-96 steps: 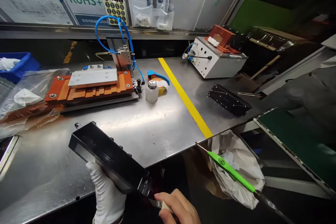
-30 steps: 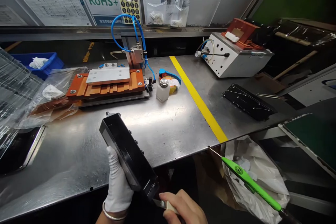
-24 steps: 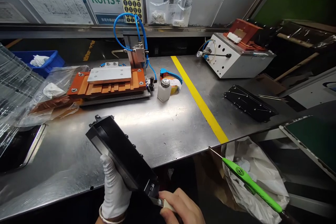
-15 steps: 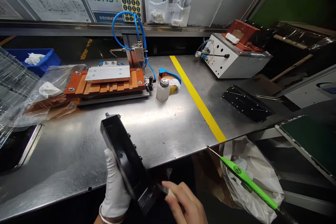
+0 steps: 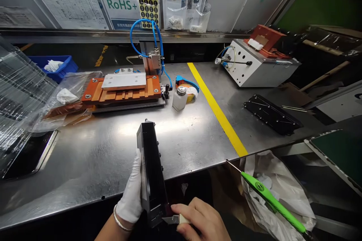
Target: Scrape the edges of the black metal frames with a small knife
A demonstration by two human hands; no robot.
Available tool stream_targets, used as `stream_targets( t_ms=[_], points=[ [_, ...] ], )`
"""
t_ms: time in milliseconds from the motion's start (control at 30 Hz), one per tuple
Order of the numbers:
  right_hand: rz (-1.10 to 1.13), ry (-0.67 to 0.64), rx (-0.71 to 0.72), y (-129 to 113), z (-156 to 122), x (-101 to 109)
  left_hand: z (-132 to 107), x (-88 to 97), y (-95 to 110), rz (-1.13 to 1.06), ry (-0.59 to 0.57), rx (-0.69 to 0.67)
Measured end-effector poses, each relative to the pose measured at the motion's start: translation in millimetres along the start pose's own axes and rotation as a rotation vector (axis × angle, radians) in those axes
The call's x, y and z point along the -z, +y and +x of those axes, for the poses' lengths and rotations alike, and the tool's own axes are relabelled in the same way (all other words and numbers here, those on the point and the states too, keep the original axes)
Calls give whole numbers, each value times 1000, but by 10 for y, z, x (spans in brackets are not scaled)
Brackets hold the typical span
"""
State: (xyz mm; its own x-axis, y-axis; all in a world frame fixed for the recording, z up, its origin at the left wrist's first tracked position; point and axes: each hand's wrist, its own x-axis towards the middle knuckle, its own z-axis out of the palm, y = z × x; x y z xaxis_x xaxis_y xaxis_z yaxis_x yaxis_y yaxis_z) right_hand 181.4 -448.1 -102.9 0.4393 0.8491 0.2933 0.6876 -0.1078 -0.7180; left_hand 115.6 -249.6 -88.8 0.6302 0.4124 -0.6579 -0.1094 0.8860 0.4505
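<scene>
A long black plastic housing [image 5: 155, 162] with small metal studs along its right side is tilted up at the front of the bench. My left hand [image 5: 132, 192], in a white glove, grips it from the left; the fingertips behind it are hidden. Bare, my right hand [image 5: 202, 220] is closed around the pale handle of a small knife [image 5: 172, 219]. The blade points left and lies at the lower end of the housing; whether it touches, I cannot tell.
An orange fixture [image 5: 121, 92] with a blue air hose stands behind, beside a small bottle [image 5: 179, 99]. A black part [image 5: 271, 115] lies right of the yellow line [image 5: 217, 109]. A green-handled hook tool [image 5: 271, 199] juts past the bench edge over a white bag [image 5: 283, 173].
The housing has swung more upright and moved right in view, with my left hand along. The knife blade now shows clearly at its lower end. The whole view has shifted slightly.
</scene>
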Motion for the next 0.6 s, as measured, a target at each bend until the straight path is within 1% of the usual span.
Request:
stream_targets(
  t_ms=[167, 333, 367, 467, 600],
  points=[
    [-13, 77, -3, -31, 31, 15, -3, 15, -11, 24, 34, 46],
    [-32, 26, -44, -13, 11, 32, -22, -25, -29, -21, 28, 103],
    [-33, 42, -40, -7, 5, 25, -24, -29, -36, -8, 24, 97],
    [-22, 106, -32, 7, -24, -11, -33, -19, -68, 60, 6, 21],
    [15, 62, -111, 7, -92, -79, -54, 21, -122, 70, -107, -61]
  ],
)
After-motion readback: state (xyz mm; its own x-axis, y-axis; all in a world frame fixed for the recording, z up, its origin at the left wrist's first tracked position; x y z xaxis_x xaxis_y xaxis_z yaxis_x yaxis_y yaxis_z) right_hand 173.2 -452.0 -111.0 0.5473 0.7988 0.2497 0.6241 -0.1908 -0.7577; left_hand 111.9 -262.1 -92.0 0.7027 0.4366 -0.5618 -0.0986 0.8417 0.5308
